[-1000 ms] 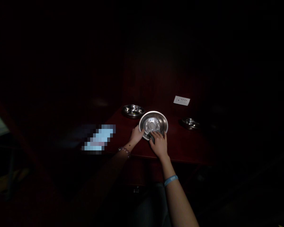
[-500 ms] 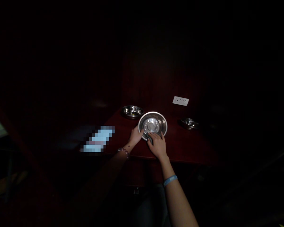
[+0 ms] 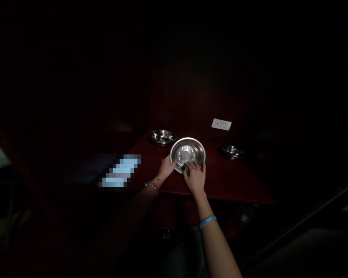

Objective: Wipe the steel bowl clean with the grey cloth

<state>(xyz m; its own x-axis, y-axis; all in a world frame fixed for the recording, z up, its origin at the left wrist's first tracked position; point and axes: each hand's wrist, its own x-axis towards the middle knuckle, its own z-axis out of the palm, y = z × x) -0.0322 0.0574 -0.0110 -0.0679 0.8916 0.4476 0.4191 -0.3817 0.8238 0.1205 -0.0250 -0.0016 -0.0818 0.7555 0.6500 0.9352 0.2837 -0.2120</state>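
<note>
A round stainless steel bowl (image 3: pixel 186 154) is tilted up, its inside facing me, above the red table. My left hand (image 3: pixel 167 167) grips its left rim, thumb on the near side. Inside the bowl's lower part, my right hand (image 3: pixel 195 177) presses a small dark grey pad (image 3: pixel 186 168) against the metal. The fingers cover most of that pad, so its exact kind is hard to make out. A second steel bowl (image 3: pixel 162 138) stands behind and to the left, with a small yellowish spot in it. Another shallow steel bowl (image 3: pixel 232 152) stands to the right.
The dark red tabletop (image 3: pixel 234 185) ends at a front edge close to my forearms. At its left lies a bright, blurred-out rectangle (image 3: pixel 121 172). A white socket plate (image 3: pixel 221 124) is on the back panel. Deep shadow hides most of the surroundings.
My right hand moves slightly over the lower inside of the bowl, shifting left and then back right with the pad. My left hand keeps its hold on the rim.
</note>
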